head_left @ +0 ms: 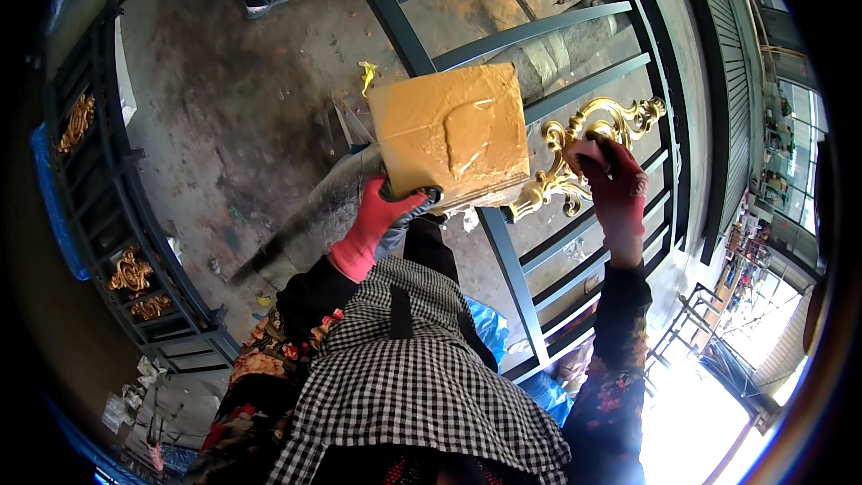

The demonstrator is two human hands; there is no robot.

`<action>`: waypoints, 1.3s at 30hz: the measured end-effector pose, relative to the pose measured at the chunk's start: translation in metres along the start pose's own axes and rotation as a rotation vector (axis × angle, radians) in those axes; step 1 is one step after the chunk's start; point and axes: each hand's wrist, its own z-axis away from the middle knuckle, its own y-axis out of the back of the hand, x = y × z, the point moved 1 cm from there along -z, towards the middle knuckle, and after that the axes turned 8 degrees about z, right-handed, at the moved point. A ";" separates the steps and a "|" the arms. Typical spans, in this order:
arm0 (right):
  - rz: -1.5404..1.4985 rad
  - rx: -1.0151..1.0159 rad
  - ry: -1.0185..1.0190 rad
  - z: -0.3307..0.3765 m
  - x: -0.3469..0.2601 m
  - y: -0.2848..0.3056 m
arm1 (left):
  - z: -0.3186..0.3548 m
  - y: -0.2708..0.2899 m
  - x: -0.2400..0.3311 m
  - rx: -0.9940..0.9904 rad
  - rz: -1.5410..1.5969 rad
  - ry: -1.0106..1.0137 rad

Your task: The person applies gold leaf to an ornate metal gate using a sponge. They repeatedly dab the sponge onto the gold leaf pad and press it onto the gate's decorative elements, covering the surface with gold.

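My left hand (382,223), in a red glove with dark palm, grips the lower edge of a gold-painted cardboard piece (413,126). A thick, wet-looking smear of gold paint covers part of its top. My right hand (615,181), also in a red glove, is closed on a small pinkish pad (585,156), whose exact kind I cannot make out. It is at a gold scrollwork ornament (621,115) on a dark blue-grey metal gate (503,260). The cardboard hides part of the gate, and my right hand covers the ornament's middle.
Another dark gate panel (99,153) with gold-brown ornaments (130,271) stands at the left. Beneath the gate lies a wrapped roll (566,49) on the stained concrete floor (242,63). Blue plastic sheeting (545,395) lies near my legs. A yellow scrap (368,76) is beyond the cardboard.
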 end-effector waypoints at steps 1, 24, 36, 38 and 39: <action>-0.076 0.043 0.025 0.004 -0.010 0.002 | -0.003 -0.005 -0.009 -0.007 0.023 -0.013; 0.512 -0.026 0.350 0.017 0.052 -0.055 | -0.024 -0.021 -0.016 0.150 0.050 0.020; 0.777 -0.346 0.584 -0.002 0.041 -0.063 | -0.013 -0.004 -0.004 0.166 0.146 -0.039; 0.924 -0.425 0.552 -0.002 0.051 -0.069 | -0.012 -0.006 0.002 0.176 0.108 -0.038; 1.107 -0.556 0.462 -0.006 0.057 -0.068 | -0.010 -0.009 0.006 0.185 0.074 -0.032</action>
